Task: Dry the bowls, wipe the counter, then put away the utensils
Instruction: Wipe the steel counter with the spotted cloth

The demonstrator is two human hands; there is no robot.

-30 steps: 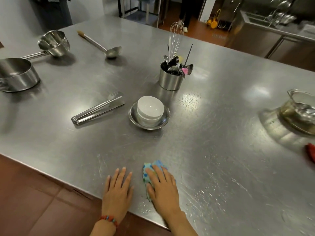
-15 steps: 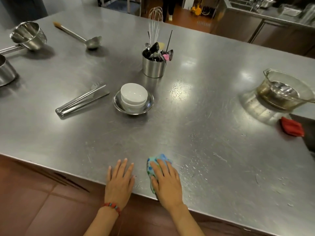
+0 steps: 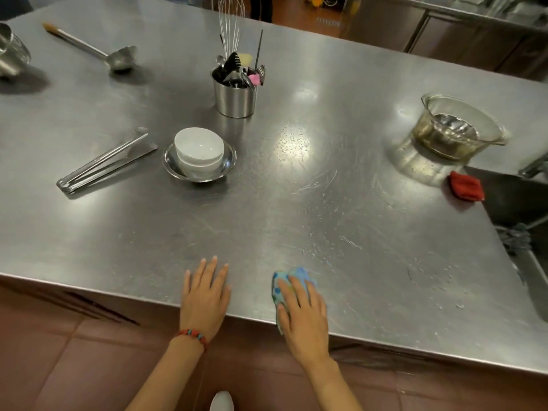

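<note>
My right hand (image 3: pixel 304 314) lies palm down on a blue cloth (image 3: pixel 292 281) with coloured dots, fingers spread over it and pressing it flat against the steel counter (image 3: pixel 341 203) right at the near edge. I am not pinching the cloth; the hand just covers it, and a corner of the fabric hangs over the lip. My left hand (image 3: pixel 206 295) rests just beside it, open and flat on the counter with nothing in it, a red and blue beaded bracelet (image 3: pixel 194 335) at the wrist.

Beads of water and wipe streaks show on the metal ahead of the cloth and to its right. Farther back, left of centre, two white bowls (image 3: pixel 198 151) sit stacked inside a shallow steel dish (image 3: pixel 229 160). Just left of them lie metal tongs (image 3: pixel 103 164), flat on the surface. Behind the bowls stands a steel cup (image 3: pixel 234 99) packed with utensils, a wire whisk (image 3: pixel 231 22) rising tallest among them, a pink piece near the rim. A ladle (image 3: pixel 98 51) lies at the back left, and part of a steel pot (image 3: pixel 12 54) shows at the left edge.

On the right, a glass bowl (image 3: pixel 459 126) holds some cloudy liquid, and a red cloth (image 3: pixel 465 185) sits close by, at the corner of a sink (image 3: pixel 516 200) that drops away at the right edge.

I can read no brand, label or writing on any of these things.
</note>
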